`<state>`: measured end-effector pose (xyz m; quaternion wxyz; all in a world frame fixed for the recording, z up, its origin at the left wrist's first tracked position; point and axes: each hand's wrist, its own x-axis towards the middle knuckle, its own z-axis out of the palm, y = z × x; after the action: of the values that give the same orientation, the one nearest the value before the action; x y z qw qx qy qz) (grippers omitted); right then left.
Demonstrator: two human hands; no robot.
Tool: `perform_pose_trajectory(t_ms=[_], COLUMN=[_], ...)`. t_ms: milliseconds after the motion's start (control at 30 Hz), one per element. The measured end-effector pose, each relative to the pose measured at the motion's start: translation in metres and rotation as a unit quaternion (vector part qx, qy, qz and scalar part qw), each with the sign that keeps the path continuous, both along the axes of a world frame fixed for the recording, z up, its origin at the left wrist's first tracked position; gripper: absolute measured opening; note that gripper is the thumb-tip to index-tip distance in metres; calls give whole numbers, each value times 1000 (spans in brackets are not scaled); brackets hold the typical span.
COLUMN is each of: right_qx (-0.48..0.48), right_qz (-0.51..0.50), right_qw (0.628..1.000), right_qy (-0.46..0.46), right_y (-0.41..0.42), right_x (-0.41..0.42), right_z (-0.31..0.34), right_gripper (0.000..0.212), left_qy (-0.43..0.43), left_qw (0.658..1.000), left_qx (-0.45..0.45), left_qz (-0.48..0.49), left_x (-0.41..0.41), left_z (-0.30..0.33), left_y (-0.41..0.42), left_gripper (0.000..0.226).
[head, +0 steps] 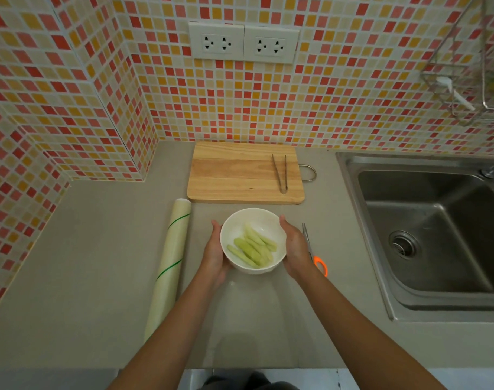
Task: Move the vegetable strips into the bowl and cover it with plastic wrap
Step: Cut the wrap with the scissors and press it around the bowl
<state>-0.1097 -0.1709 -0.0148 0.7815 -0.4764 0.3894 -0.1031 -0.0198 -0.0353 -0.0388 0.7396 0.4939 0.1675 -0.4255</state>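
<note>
A white bowl [234, 220] stands on the grey counter in front of me, holding several pale green vegetable strips [254, 247]. My left hand [213, 250] cups the bowl's left side and my right hand [295, 249] cups its right side. No film is visible over the bowl's mouth. A roll of plastic wrap [170, 263] with green lines lies lengthwise on the counter to the left of the bowl.
A wooden cutting board [237, 175] lies behind the bowl with metal tongs [281, 173] on its right part. Orange-handled scissors [314, 253] lie just right of my right hand. A steel sink [431, 229] fills the right side. Tiled walls stand behind and left.
</note>
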Motion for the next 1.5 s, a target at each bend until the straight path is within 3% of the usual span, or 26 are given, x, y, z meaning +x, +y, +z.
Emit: perform_pose_trajectory(t_ms=[100, 233, 333, 467, 600, 667, 800, 900, 967, 1100, 1300, 1500], right_qx=[7, 31, 30, 25, 7, 3, 0, -18, 11, 55, 85, 135], right_qz=[6, 4, 14, 18, 25, 33, 60, 47, 5, -83, -129, -108], right_qw=[1000, 999, 999, 999, 998, 998, 997, 997, 997, 988, 981, 979], right_qy=[-5, -25, -28, -39, -49, -52, -51, -55, -70, -114, -116, -112], right_y=[4, 5, 0, -5, -8, -10, -13, -14, -13, 3, 24, 12], right_x=[1, -1, -3, -3, 1, 3, 8, 10, 11, 10, 9, 12], right_z=[1, -1, -4, -7, -8, -7, -5, -3, 2, -3, -9, -10], right_gripper=[47, 48, 43, 41, 39, 37, 35, 35, 49, 61, 65, 80], left_qy=[-4, 34, -2, 16, -170, -217, -103, -148, -179, -162, -151, -163], left_qw=[1000, 997, 1000, 998, 979, 970, 993, 988, 984, 985, 985, 984], left_qx=[-15, -72, -21, -36, 95, 95, -3, -9, -10, -1, -5, -14], left_qz=[9, 5, -5, -48, -55, -51, -52, -32, -7, 63, 85, 65], left_x=[7, 3, 4, 6, 15, 17, 15, 11, 10, 7, 0, -1], left_z=[-1, 7, 0, 7, 5, 7, 15, 17, 15, 13, 9, 7], left_y=[-1, -4, -4, -1, 1, 2, -5, -7, -6, -8, -13, -9], left_gripper=[60, 68, 46, 58, 46, 52, 53, 39, 34, 29, 35, 49])
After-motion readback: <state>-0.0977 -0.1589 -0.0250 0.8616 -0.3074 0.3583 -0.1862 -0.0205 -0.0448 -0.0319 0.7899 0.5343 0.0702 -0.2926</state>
